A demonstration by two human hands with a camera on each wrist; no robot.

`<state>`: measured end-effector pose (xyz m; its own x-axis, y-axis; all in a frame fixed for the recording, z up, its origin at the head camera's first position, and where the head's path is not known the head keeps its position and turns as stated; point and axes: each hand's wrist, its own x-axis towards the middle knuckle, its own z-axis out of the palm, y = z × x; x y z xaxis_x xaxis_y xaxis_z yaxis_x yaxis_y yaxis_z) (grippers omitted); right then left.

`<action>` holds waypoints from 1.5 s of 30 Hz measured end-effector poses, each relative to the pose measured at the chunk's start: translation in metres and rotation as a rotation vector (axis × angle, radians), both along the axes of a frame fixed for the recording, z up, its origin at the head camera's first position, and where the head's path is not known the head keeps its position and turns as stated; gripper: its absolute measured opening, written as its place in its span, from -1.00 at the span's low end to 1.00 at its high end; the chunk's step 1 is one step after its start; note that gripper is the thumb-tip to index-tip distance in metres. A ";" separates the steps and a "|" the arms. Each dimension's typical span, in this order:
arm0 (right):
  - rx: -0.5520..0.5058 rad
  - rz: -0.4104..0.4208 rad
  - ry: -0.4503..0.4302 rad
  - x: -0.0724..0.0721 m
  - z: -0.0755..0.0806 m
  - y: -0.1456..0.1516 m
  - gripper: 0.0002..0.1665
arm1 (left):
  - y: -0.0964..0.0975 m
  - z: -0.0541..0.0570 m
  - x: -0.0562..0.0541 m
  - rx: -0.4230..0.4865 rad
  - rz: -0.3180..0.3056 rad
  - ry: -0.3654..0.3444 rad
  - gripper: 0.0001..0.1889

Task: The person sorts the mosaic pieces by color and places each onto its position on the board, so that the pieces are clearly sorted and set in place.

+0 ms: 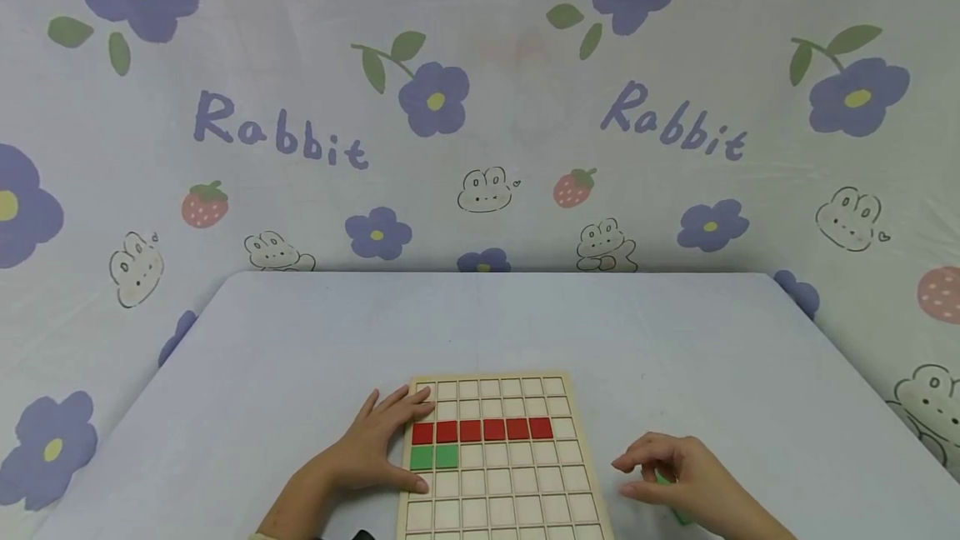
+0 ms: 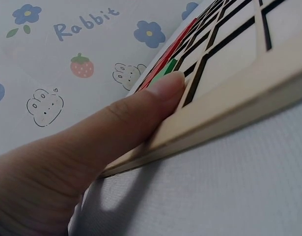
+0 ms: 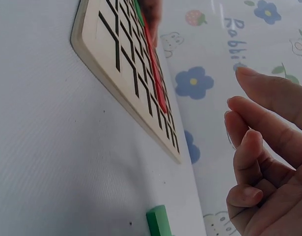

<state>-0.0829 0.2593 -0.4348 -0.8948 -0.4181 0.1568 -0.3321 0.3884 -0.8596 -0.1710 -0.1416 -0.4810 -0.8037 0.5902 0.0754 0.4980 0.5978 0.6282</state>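
Observation:
A pale wooden grid board (image 1: pixel 498 482) lies on the table, with a row of several red square tiles (image 1: pixel 493 429). Below the left end of that row sit two green tiles (image 1: pixel 434 457). My left hand (image 1: pixel 375 440) spreads over the board's left edge, thumb (image 2: pixel 160 93) resting on the rim with its tip near the green tiles. To the right of the board, my right hand (image 1: pixel 682 473) hovers with bent fingers (image 3: pixel 268 123), thumb and index finger apart and nothing between them. Beneath it lies a green block (image 3: pixel 159 220), mostly hidden by the hand in the head view.
A white table (image 1: pixel 480 323) spreads around the board. Behind it hangs a cloth (image 1: pixel 480 115) printed with flowers, rabbits and strawberries. A small black object (image 1: pixel 363 535) pokes in at the bottom edge, left of the board; its kind cannot be told.

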 end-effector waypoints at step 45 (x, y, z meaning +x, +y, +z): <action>0.031 -0.016 -0.120 0.019 -0.042 0.070 -0.72 | -0.001 -0.004 -0.004 -0.016 -0.001 0.012 0.02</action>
<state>-0.0638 0.3293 -0.4768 -0.9129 -0.4068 0.0351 -0.2209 0.4199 -0.8803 -0.1746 -0.1428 -0.4854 -0.8020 0.5924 0.0760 0.5064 0.6071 0.6123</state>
